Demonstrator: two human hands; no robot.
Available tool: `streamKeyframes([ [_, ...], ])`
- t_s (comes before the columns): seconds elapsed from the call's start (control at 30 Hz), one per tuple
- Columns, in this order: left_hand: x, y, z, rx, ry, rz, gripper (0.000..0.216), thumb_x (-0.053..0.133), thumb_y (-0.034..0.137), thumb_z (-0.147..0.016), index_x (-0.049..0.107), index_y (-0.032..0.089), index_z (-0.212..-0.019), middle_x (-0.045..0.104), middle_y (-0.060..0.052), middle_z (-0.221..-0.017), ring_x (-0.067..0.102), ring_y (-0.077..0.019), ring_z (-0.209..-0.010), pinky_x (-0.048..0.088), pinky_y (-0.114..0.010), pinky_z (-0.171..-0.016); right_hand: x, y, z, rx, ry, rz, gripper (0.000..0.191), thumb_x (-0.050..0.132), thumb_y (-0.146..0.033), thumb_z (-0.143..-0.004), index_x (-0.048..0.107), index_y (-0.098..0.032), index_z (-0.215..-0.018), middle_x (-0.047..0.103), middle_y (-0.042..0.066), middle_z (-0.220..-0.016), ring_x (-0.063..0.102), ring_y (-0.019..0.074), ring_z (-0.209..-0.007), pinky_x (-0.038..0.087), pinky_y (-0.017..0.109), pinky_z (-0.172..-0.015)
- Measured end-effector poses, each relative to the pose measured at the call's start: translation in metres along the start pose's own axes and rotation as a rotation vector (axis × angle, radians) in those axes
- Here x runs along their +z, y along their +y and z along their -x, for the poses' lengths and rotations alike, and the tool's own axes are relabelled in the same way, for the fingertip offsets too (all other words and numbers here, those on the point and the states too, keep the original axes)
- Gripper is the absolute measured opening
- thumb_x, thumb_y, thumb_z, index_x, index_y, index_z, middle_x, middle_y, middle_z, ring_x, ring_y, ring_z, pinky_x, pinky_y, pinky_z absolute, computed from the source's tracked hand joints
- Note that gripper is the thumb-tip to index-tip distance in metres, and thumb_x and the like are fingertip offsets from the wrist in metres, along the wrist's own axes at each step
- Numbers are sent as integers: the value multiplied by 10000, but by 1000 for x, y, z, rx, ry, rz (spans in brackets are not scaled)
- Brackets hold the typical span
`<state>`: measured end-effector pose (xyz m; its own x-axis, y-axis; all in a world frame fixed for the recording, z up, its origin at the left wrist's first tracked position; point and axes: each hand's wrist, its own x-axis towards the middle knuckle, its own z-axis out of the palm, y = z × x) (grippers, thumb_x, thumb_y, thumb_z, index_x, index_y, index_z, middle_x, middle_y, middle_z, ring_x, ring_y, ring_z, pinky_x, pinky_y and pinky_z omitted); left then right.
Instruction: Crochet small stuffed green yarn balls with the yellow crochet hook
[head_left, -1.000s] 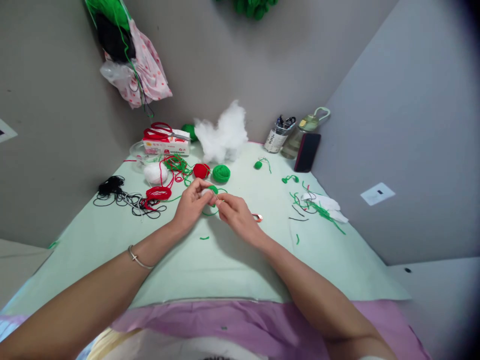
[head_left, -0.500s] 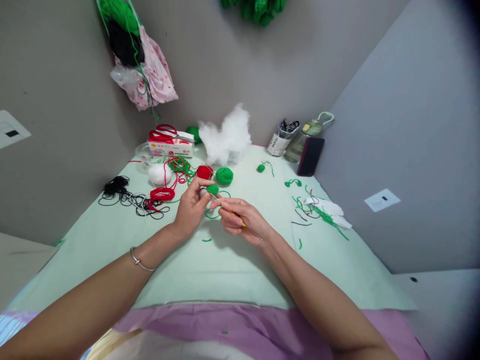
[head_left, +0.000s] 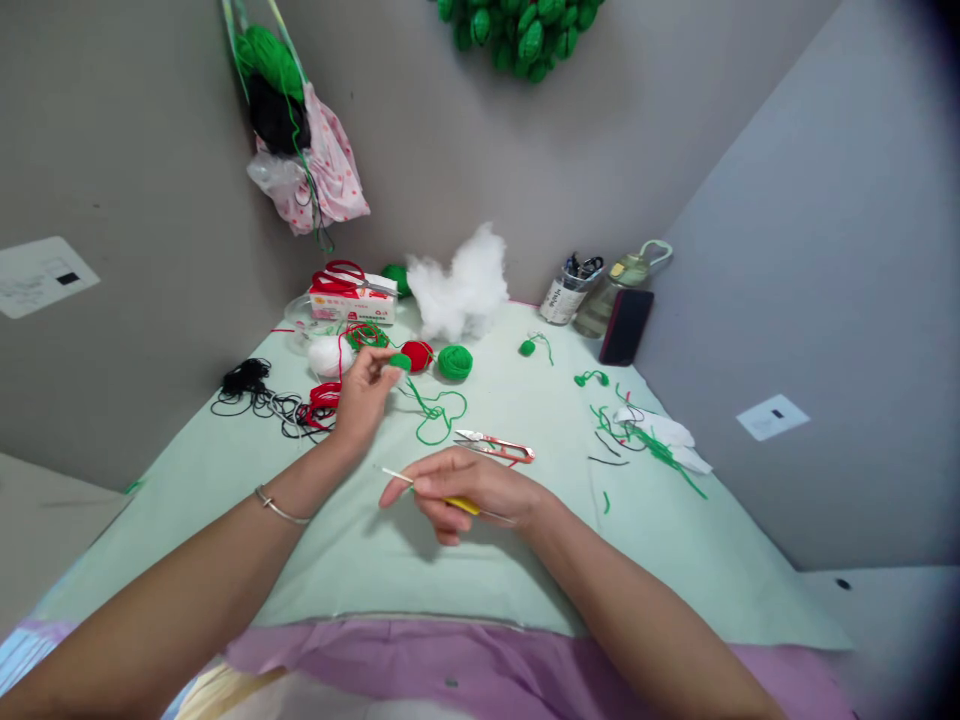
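A slim silver-coloured bracelet [head_left: 279,512] circles the left wrist [head_left: 304,495]; both forearms [head_left: 634,590] are bare, and whitish clothing [head_left: 330,700] shows at the near edge.

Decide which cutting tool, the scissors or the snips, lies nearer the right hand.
The snips with orange handles, lying on the table just beyond the right hand; the red-handled scissors sit farther back, on top of the box.
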<state>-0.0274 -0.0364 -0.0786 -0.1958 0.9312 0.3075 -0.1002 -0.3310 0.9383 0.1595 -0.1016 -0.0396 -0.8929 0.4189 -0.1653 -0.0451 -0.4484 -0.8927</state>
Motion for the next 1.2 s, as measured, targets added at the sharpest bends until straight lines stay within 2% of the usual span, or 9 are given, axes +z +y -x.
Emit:
streamKeyframes([
  [0.07, 0, 1, 0, -43, -30, 20, 215, 710, 285, -794, 633, 209, -979, 668, 4, -879, 603, -168, -811, 454, -290, -773, -1, -4, 0, -144, 208, 86, 326, 644, -416, -908, 705, -146, -1081, 596, -36, -605, 465, 82, -467, 442, 242, -525],
  [0.17, 7, 6, 10, -94, -104, 46, 235, 721, 315, -788, 654, 207, -985, 679, -2, -870, 609, -175, -797, 456, -291, -743, -12, -10, 0, -343, 699, 213, 308, 714, -442, -831, 665, -175, -976, 638, -23, -787, 365, 29, -445, 298, 207, -433],
  [0.27, 16, 11, 23, -124, -175, 63, 229, 739, 308, -771, 675, 210, -967, 692, -10, -902, 619, -183, -847, 465, -295, -779, -22, -11, -3, -351, 874, 271, 319, 723, -443, -820, 616, -191, -983, 566, -68, -706, 274, 24, -423, 200, 201, -401],
  [0.43, 22, 12, 29, -181, -236, 75, 202, 753, 271, -751, 681, 204, -927, 680, -2, -901, 601, -171, -815, 459, -289, -775, -25, -1, -14, -265, 785, 322, 308, 728, -455, -803, 595, -178, -819, 586, -53, -614, 340, 50, -421, 243, 215, -406],
  [0.6, 24, 16, 31, -269, -265, 123, 184, 736, 228, -741, 662, 199, -907, 641, 19, -831, 567, -150, -731, 446, -270, -694, -26, 8, -20, -236, 787, 263, 449, 766, -471, -761, 431, -210, -615, 366, -97, -488, 262, 47, -442, 178, 221, -422],
  [0.7, 24, 19, 31, -306, -302, 166, 216, 754, 322, -783, 676, 197, -941, 650, 7, -840, 579, -155, -721, 463, -282, -697, -25, 7, -19, -213, 771, 177, 395, 701, -493, -810, 483, -203, -655, 291, -112, -483, 190, 50, -438, 147, 226, -419],
  [0.83, 21, 21, 28, -332, -347, 229, 310, 612, 478, -918, 714, 197, -1001, 681, -34, -907, 612, -169, -760, 495, -307, -764, -22, 2, -14, -169, 697, 69, 321, 678, -479, -832, 579, -181, -769, 244, -129, -484, 129, 53, -439, 120, 217, -419],
  [1.03, 22, 26, 30, -401, -472, 274, 337, 735, 381, -849, 671, 225, -1141, 743, -61, -1015, 661, -179, -798, 536, -324, -797, -24, 0, -11, -160, 633, 0, 322, 693, -476, -810, 541, -194, -770, 210, -149, -469, 79, 49, -449, 117, 199, -418],
  [1.2, 26, 24, 33, -358, -420, 241, 350, 756, 359, -817, 634, 220, -1114, 677, 20, -717, 637, -162, -685, 520, -304, -736, -26, 0, -10, -146, 605, 58, 351, 668, -523, -837, 563, -194, -774, 215, -140, -480, 99, 55, -448, 149, 203, -419],
])
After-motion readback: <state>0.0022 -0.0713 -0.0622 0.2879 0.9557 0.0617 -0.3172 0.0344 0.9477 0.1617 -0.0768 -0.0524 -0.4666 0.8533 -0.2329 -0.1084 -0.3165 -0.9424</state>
